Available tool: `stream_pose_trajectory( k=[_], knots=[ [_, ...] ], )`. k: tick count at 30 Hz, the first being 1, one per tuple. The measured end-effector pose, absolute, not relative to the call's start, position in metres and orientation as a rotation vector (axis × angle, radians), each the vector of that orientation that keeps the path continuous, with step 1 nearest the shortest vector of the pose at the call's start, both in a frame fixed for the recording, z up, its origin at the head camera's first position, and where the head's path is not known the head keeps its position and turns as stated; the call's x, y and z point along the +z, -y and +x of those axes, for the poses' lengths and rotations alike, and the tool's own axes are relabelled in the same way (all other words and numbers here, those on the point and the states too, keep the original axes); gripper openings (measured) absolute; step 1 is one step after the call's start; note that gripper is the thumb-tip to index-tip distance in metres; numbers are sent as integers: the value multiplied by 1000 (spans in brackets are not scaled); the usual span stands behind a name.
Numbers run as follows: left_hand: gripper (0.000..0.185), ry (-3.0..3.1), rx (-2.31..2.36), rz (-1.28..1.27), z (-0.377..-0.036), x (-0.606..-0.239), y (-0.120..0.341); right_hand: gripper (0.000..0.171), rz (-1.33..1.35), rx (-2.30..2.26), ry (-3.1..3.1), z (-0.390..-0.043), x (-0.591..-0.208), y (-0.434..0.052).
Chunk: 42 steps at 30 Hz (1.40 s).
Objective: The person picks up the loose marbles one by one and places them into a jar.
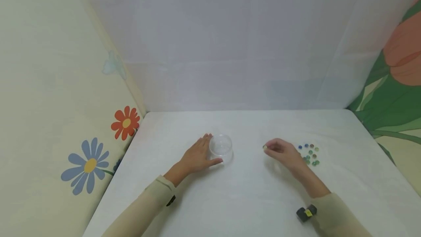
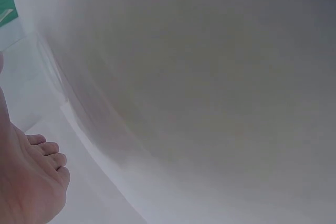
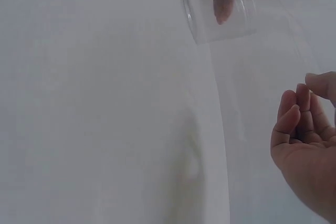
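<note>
A clear round container [image 1: 221, 146] stands open on the white table [image 1: 243, 200], left of the middle. My left hand [image 1: 211, 150] lies flat beside it, fingers straight along its left side and thumb along its near side, touching it. My right hand [image 1: 267, 148] hovers to the right and pinches a small greenish glass bead [image 1: 264, 146] at its fingertips. In the right wrist view the container [image 3: 218, 11] sits at the top with a left finger showing through it, and the right hand [image 3: 307, 95] has curled fingers; the bead is hidden there. The left wrist view shows only the left hand [image 2: 29, 182] and white wall.
Several small blue, green and brown glass beads [image 1: 310, 153] lie in a loose pile just right of my right hand. White cloth walls close the back; flowered panels [image 1: 92, 164] flank both sides. A black device [image 1: 306, 213] sits on my right wrist.
</note>
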State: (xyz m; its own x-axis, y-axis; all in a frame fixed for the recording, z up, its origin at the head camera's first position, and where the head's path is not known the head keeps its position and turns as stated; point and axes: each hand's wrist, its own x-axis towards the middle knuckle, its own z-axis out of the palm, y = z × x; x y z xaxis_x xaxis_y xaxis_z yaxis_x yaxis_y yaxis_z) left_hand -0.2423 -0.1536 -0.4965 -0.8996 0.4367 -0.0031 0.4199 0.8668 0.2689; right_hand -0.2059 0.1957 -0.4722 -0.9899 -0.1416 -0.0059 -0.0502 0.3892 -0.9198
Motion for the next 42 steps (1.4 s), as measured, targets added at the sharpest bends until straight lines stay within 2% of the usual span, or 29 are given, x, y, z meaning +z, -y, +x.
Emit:
stream_pose_trajectory(
  k=[25, 42],
  knots=[
    [111, -2963, 393, 677, -242, -496, 154, 24, -193, -1729, -2529, -232, -464, -146],
    [113, -2965, 411, 646, -244, -498, 153, 23, -315, -1733, -2450, -241, -461, -122]
  ],
)
